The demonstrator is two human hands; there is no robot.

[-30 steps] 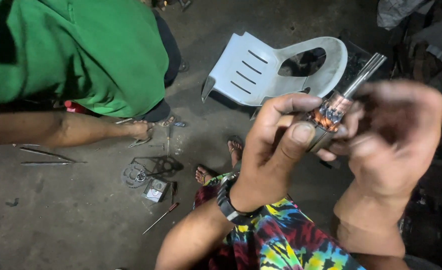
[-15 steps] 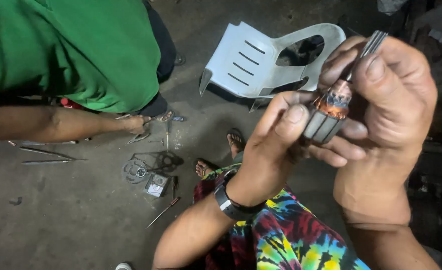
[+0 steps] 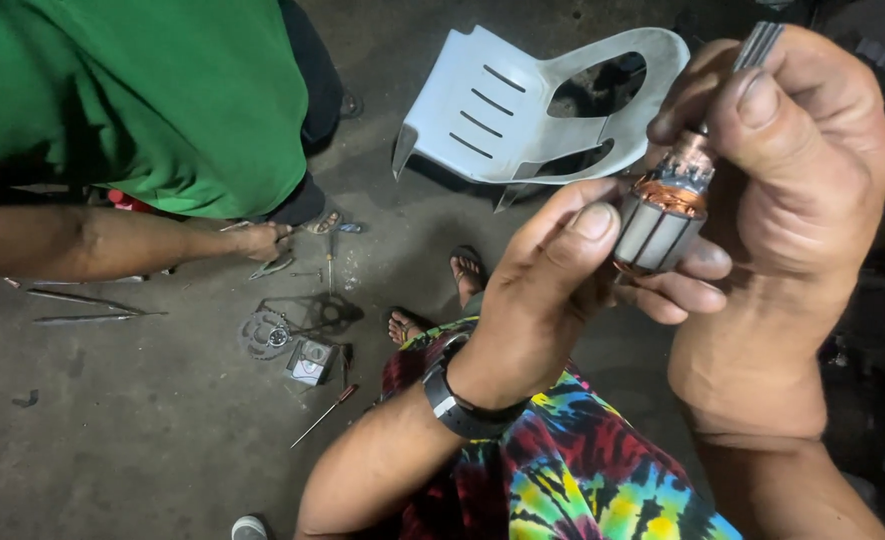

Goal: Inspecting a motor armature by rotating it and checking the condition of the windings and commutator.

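A: Head view: where's your motor armature (image 3: 662,222)?

B: Up between your hands. Your left hand (image 3: 552,290) clamps its steel core from below, and your right hand (image 3: 792,170) pinches the shaft end above.

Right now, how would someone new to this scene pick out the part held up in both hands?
Look right of the overturned white plastic chair, where the left hand and right hand meet. Between them is a motor armature: grey slotted drum, copper windings, steel shaft. Nothing else here is copper-coloured.
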